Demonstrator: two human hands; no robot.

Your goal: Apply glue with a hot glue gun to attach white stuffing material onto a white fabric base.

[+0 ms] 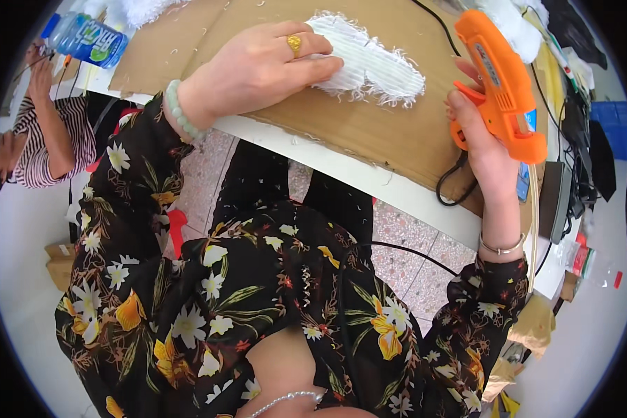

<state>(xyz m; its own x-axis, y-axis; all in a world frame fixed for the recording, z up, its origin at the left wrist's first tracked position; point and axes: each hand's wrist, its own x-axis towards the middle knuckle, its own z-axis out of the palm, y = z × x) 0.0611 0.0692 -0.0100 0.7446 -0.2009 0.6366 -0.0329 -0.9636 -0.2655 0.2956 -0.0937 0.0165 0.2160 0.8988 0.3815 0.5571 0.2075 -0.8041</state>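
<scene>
My right hand (491, 150) is wrapped around the handle of an orange hot glue gun (498, 70), raised over the right side of the table. A pale glue stick (533, 209) runs out of its back end toward me. My left hand (258, 70) lies at the left end of a white fabric piece (376, 66) with frayed, shaggy edges. Its fingers are bent over that end and grip it; the thumb is hidden. The fabric lies flat on a brown cardboard sheet (313, 132).
A blue-labelled bottle (94, 43) lies at the upper left, near a person in a striped top (63, 139). White fluffy material (512, 35), cables and a phone (527, 177) are at the right. A clear bottle (592, 268) is beyond the table's right side. The table's white edge (341, 164) runs nearest me.
</scene>
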